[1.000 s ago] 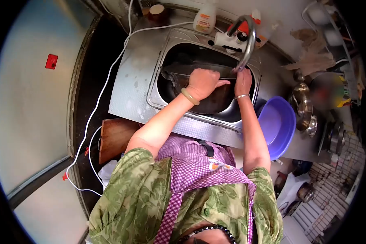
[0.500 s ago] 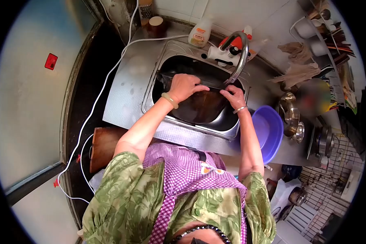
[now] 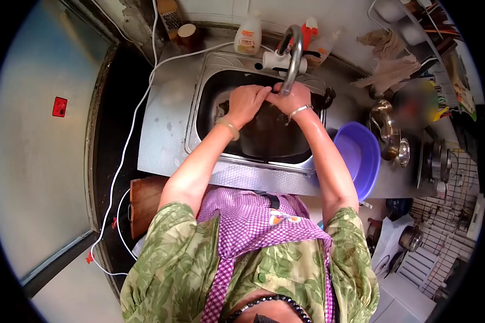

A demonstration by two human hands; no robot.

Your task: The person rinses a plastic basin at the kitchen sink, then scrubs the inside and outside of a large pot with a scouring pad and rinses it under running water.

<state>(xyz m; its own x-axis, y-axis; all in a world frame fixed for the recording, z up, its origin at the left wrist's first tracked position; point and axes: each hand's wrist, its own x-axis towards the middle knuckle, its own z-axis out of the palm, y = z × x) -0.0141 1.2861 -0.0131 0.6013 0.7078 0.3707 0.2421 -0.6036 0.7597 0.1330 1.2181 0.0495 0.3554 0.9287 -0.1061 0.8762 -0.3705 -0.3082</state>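
Two hands in use, both low under one curved tap [image 3: 295,59]: left hand [image 3: 243,105] half closed, thumb stretched across to the right hand [image 3: 296,98], whose fingers are bent in and partly hidden by the spout. Contact between thumb and fingers looks likely; whether either hand grips the dark item [image 3: 269,134] cannot be told. That item, nature unclear, lies in the sink [image 3: 193,119], directly below and in front of the hands. Reasoning (judged): hands brought together beneath the spout to keep the work over the bowl, where any drips would be caught. The purple basin [image 3: 354,148] sits right of the sink on the tabletop [image 3: 164,116], presumably for easy reach; bottles stand behind, by the wall, probably to leave elbow room. Counts: sink, 1; tap, 1; purple basin, 1; dark item, seemingly 1, edges poorly defined; white bottle [image 3: 248,36], 1; red-topped bottle [image 3: 309,32], 1; pale-lidded jar [image 3: 187,32], 1; grater [image 3: 171,19], 1; bracelets, 2, one per wrist.
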